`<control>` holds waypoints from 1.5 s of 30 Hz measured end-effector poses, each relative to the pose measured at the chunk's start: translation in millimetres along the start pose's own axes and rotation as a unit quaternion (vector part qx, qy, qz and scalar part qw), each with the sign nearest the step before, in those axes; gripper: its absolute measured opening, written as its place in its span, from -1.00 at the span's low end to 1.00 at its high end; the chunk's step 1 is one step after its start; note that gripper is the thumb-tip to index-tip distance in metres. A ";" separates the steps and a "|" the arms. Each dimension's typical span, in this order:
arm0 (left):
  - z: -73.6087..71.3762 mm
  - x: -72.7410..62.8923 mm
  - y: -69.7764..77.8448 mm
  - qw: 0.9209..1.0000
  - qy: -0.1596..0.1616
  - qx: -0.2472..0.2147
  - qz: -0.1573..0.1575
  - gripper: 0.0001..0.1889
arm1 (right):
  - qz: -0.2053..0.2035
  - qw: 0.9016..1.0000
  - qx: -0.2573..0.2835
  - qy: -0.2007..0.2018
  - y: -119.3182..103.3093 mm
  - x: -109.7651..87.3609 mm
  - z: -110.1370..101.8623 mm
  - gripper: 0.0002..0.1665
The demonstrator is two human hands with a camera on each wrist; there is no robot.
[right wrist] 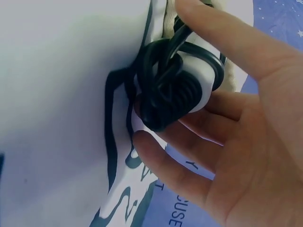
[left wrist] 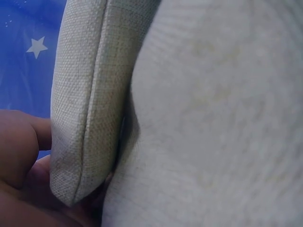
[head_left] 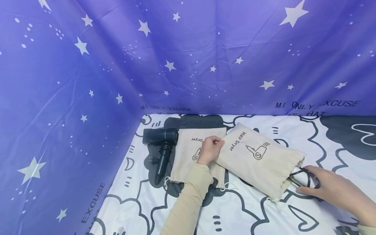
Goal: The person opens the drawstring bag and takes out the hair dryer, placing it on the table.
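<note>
My left hand (head_left: 210, 149) pinches the closed-end corner of a beige cloth drawstring bag (head_left: 249, 143) printed "Hair Dryer", lifted and slanting down to the right. In the left wrist view the bag's seamed edge (left wrist: 87, 109) lies between thumb and fingers. At the bag's frayed mouth, my right hand (head_left: 330, 184) grips the handle end of a hair dryer (head_left: 298, 180); the rest is hidden inside. The right wrist view shows its white handle (right wrist: 201, 75) and looped black cord (right wrist: 165, 90), with thumb and fingers curled around them.
A second beige "Hair Dryer" bag (head_left: 183, 163) lies flat under my left forearm. Left of it rests a black hair dryer (head_left: 165, 140), its handle toward me. The cloud-patterned cloth (head_left: 141, 209) meets purple star curtains (head_left: 188, 65) at the back and left.
</note>
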State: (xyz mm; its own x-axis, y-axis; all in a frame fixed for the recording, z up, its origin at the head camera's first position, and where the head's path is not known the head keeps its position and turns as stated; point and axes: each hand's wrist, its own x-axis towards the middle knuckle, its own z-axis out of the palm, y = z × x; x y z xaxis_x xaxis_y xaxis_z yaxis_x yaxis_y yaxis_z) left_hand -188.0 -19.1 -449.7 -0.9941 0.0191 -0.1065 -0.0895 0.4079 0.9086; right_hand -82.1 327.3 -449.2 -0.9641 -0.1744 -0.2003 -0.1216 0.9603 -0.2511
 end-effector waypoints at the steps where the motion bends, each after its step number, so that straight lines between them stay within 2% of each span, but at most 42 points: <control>1: 0.9 0.3 0.1 1.000 0.001 -0.001 -0.001 -0.83 | 0.004 1.000 0.000 -0.001 1.1 -1.2 -0.6 0.23; 10: 1.8 2.8 -2.2 1.000 0.005 -0.008 0.002 -0.85 | 0.009 1.000 -0.016 0.003 13.7 -11.1 -1.4 0.21; 14: -0.3 2.4 -3.0 1.000 0.007 -0.003 0.008 -0.85 | 0.029 0.999 -0.022 -0.011 24.6 -15.6 3.3 0.24; 19: -2.5 1.1 -3.0 1.000 0.011 0.003 0.008 -0.85 | 0.043 0.999 -0.017 -0.010 33.4 -21.2 8.5 0.23; 25: -2.6 -2.3 1.3 1.000 0.010 0.012 0.026 -0.82 | 0.028 0.999 -0.017 0.008 25.4 -20.0 2.7 0.22; 30: 2.9 -4.3 6.8 0.999 0.020 0.006 0.034 -0.79 | 0.006 0.999 0.002 0.036 12.6 -11.4 -6.4 0.09; 37: 7.7 -1.6 8.4 0.999 0.041 0.011 0.028 -0.83 | 0.010 1.000 -0.006 0.011 6.0 0.0 -8.5 -0.01; 45: 2.8 -1.5 6.9 0.998 0.055 0.031 0.029 -0.85 | 0.013 0.999 -0.016 0.029 9.9 -8.9 -10.4 -0.03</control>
State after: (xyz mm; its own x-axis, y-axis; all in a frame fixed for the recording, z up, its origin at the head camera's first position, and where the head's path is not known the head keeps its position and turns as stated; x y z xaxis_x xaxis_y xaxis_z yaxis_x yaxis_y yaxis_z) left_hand -187.0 -13.7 -444.4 -0.9985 -0.0539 -0.0061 -0.0305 0.4650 0.8848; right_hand -77.2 340.6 -440.1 -0.9790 -0.1369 -0.1513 -0.1022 0.9708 -0.2168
